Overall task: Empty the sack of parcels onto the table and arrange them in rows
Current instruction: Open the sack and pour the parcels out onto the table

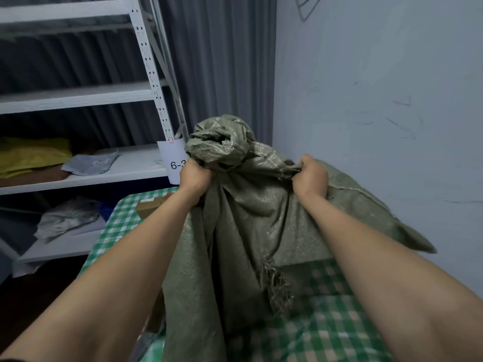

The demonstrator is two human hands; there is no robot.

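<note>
Sack (251, 226) (green, woven) stands bunched on the checked table (329, 317); left hand (194, 176) and right hand (311, 178) each grip fistfuls of its cloth.

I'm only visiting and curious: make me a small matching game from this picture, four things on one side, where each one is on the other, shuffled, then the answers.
Things:
1 green sack
2 brown parcel
3 paper label
4 yellow bag

Places:
a lies on a shelf
b gripped by the left hand and the right hand
c fixed to the rack post
d sits on the checked table

Pairs: 1-b, 2-d, 3-c, 4-a
</note>
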